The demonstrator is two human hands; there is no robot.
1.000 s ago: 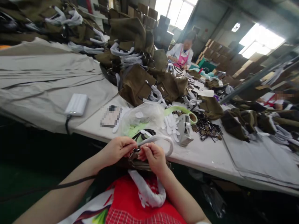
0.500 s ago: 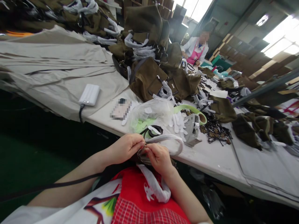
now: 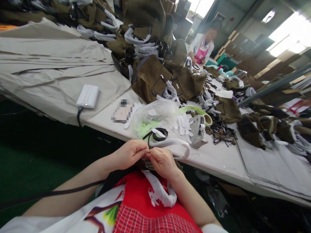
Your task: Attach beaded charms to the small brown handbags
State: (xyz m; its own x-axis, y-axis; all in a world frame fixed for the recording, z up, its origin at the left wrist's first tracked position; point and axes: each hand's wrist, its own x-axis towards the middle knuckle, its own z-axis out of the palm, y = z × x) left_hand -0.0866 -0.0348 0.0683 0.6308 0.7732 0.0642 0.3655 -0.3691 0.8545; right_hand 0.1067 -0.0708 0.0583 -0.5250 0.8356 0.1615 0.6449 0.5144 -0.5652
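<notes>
Both hands meet fingertip to fingertip just in front of the table edge, above my lap. My left hand is closed in a pinch. A thin dark strap, coiled on the table with a white tag on it, runs down to the pinching fingers. My right hand pinches at the same spot, beside a small metal ring. Under the hands lies a brown-olive bag, mostly hidden. One white-wrapped handle hangs over my red apron; another wrapped handle rests on the table edge. The fingers cover the strap's end.
Behind the strap lie a clear plastic bag, a green tape roll and a metal holder. A phone and a white power bank sit left. Olive bags are piled behind. A co-worker stands beyond.
The whole view has shifted slightly, so the table things appear a little further left and up. Both hands keep their pinch at the strap, with only small finger movement.
</notes>
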